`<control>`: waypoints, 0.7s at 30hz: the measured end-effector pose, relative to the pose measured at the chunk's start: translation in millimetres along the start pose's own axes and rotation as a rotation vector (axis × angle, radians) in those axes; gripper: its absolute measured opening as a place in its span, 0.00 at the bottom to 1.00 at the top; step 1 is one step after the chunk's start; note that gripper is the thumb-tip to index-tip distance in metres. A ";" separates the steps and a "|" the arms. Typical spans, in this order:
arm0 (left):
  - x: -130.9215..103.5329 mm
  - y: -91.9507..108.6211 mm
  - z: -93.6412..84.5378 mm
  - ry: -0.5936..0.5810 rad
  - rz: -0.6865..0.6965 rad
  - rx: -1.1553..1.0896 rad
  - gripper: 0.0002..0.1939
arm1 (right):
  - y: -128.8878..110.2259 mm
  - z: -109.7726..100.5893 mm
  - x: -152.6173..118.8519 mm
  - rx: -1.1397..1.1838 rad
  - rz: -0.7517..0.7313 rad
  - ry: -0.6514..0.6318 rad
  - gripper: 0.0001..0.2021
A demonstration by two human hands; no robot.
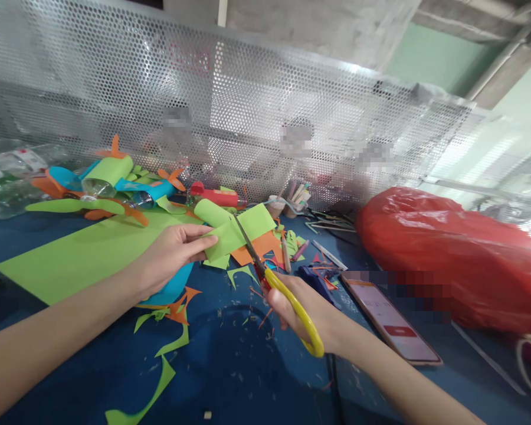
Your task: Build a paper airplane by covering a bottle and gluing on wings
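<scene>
Between thumb and fingers, my left hand (181, 245) pinches a strip of light green paper (230, 239) above the table. My right hand (298, 307) is closed around the handles of a pair of scissors (294, 298) with yellow grips. The scissor blades lie across the green strip near its middle, reaching its far edge. Beneath and behind the strip are a rolled green paper piece (210, 212) and orange paper (256, 247). A large green sheet (84, 254) lies left of my left hand, partly hidden by it.
Bottle models with paper propellers (108, 174) stand back left beside clear plastic bottles (13, 189). A phone (389, 321), a blue stapler-like tool (318, 285) and a red plastic bag (446, 254) lie right. Paper scraps (159, 383) litter the blue table. Perforated metal (256, 112) rises behind.
</scene>
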State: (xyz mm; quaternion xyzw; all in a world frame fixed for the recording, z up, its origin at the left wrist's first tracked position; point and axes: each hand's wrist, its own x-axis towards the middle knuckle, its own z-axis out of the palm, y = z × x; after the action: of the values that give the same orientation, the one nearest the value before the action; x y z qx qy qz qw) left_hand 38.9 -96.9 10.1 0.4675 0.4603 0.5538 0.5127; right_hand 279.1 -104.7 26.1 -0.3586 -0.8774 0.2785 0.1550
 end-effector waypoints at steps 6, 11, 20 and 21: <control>-0.7 1.3 -0.1 0.010 -0.007 0.002 0.09 | -0.4 1.5 0.1 0.009 0.000 0.017 0.31; 0.0 2.5 -0.7 -0.006 -0.013 0.001 0.10 | 1.8 3.1 1.7 -0.011 -0.005 0.024 0.33; 1.7 0.8 -3.0 -0.086 -0.028 0.002 0.09 | 4.6 8.4 4.0 -0.022 0.016 0.082 0.33; 2.5 -0.4 -3.3 -0.094 -0.029 0.003 0.10 | 4.9 9.4 4.3 -0.021 0.031 0.085 0.33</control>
State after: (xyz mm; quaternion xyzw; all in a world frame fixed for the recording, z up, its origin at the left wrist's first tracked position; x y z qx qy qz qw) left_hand 35.6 -94.5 9.4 0.4868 0.4434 0.5231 0.5411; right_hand 274.3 -102.3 16.0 -0.3854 -0.8672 0.2562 0.1839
